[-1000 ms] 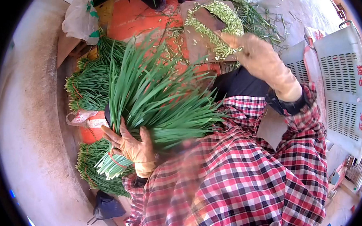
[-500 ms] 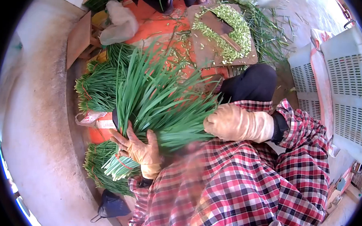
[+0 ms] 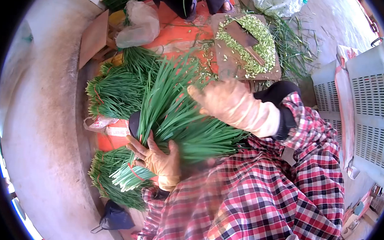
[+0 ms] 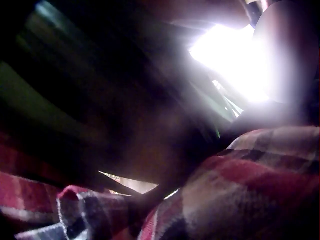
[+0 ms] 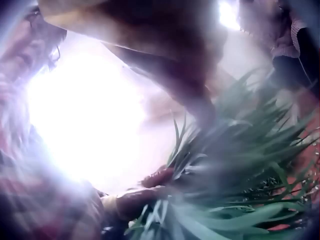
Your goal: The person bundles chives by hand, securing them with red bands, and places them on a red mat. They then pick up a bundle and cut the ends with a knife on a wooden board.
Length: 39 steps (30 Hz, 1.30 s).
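Observation:
In the head view my left hand [image 3: 161, 162], in a tan glove, holds a large bunch of garlic chives [image 3: 179, 106] just above the red band near its pale cut ends [image 3: 128, 177]. The long green leaves fan out to the upper right across my lap. My right hand [image 3: 227, 102], gloved too, hovers over the leaf tips with its fingers stretched out and nothing held in them. In the right wrist view its blurred fingers [image 5: 195, 100] point down at the leaves [image 5: 240, 150]. The left wrist view is mostly dark, with a checked sleeve [image 4: 250, 185] along the bottom.
More tied chive bundles [image 3: 115, 94] lie at the left on an orange sheet [image 3: 108, 141]. Ahead, a cleaver [image 3: 244, 38] rests among chopped pieces on a board [image 3: 223, 63]. Light plastic crates [image 3: 369, 94] stand at the right. Another person's feet [image 3: 191, 9] show at the top.
My right hand has come from near the chopping board down to the leaf tips, then moved up and left over them. The left hand keeps its hold on the bunch.

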Tool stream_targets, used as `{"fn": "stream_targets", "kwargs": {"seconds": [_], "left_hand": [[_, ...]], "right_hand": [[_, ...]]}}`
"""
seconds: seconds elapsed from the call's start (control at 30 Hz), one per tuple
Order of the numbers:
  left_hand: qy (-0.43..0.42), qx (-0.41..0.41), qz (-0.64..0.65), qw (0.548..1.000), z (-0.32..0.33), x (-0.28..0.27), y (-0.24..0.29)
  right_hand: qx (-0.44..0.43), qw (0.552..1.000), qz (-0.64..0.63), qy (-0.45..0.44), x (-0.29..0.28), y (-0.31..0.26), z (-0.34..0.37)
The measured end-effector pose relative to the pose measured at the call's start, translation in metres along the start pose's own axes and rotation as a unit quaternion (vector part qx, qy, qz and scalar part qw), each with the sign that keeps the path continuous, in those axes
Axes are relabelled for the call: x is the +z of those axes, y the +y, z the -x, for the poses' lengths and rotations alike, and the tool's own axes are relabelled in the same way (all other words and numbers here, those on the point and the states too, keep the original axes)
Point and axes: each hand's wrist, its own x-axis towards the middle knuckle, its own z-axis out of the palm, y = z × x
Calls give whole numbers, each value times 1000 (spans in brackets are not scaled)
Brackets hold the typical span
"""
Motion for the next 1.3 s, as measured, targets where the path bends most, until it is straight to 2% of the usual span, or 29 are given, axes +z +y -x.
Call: {"fn": "stream_targets", "kwargs": {"seconds": [0.13, 0.17, 0.2, 0.23, 0.27, 0.3, 0.37, 0.4, 0.47, 0.5, 0.57, 0.6, 0.63, 0.67, 0.7, 0.73, 0.8, 0.83, 0.87, 0.9, 0.93, 0.97, 1.03, 1.07, 1.13, 1.23, 1.27, 1.3], "left_hand": [[0, -5, -18, 1000, 1, 1, -2], [0, -5, -17, 1000, 0, 0, -2], [3, -2, -17, 1000, 0, 0, -2], [5, -1, -18, 1000, 1, 0, -2], [3, -3, -17, 1000, 1, 0, -1], [0, -7, -15, 1000, 0, 0, 1], [-3, -6, -14, 1000, 1, 0, 1], [-4, -4, -19, 1000, 1, 0, 2], [-4, -1, -24, 1000, -1, -2, 4], [-2, 4, -20, 1000, -1, -3, 4], [-2, 9, -19, 1000, 0, -4, 5], [-6, 1, -26, 1000, 0, -5, 5], [-10, -7, -32, 999, 0, -5, 4], [-12, -4, -33, 999, 0, -5, 4], [-12, -12, -30, 999, 0, -5, 4], [-12, -19, -27, 999, 0, -5, 3], [-20, -26, -28, 999, -2, -6, 4], [-22, -35, -27, 999, -3, -6, 2], [-25, -43, -15, 999, -4, -6, 1], [-29, -44, 7, 999, -5, -5, -5], [-40, -56, 28, 997, -7, -5, -9], [-50, -66, 48, 995, -10, -5, -12], [-76, -101, 64, 990, -18, -4, -15], [-81, -110, 66, 988, -21, -5, -14], [-83, -115, 66, 988, -19, -7, -10], [-89, -112, 71, 987, -25, -10, -15], [-80, -97, 77, 989, -23, -10, -16], [-72, -84, 82, 990, -23, -11, -16]], "right_hand": [[1, 999, 49, -2, -4, -4, 2], [29, 993, -110, 11, -3, 0, 2], [55, 962, -267, 23, -3, 7, 3], [80, 905, -417, 32, -4, 12, 4], [180, 884, -429, 45, -14, 20, 5], [250, 890, -382, -5, -24, 29, -1], [339, 822, -457, -24, -26, 29, -13], [342, 821, -457, -20, -17, 26, -15], [239, 898, -370, -4, 15, 18, -15], [239, 898, -370, -4, 24, 18, -21], [187, 889, -385, -163, 39, 13, -29], [183, 895, -393, -110, 48, 8, -28], [185, 894, -393, -109, 56, 4, -24], [127, 958, -252, -51, 60, 1, -22], [65, 993, -102, 7, 63, -1, -19], [44, 994, -87, 52, 65, 4, -13], [41, 999, 13, 5, 63, 39, 2], [245, 944, -206, 77, 83, 60, 9], [324, 932, -162, -2, 54, 74, 6], [320, 939, -125, 3, 48, 90, 13], [395, 894, -210, -32, 20, 94, 14], [430, 857, -261, -116, 0, 99, 14], [473, 745, -461, -97, -9, 97, 30], [472, 745, -463, -96, -11, 90, 36], [277, 820, -500, -37, -18, 70, 52], [264, 846, -439, -147, -22, 57, 50], [267, 846, -439, -143, -20, 58, 51], [260, 877, -382, -132, -18, 60, 52]]}}
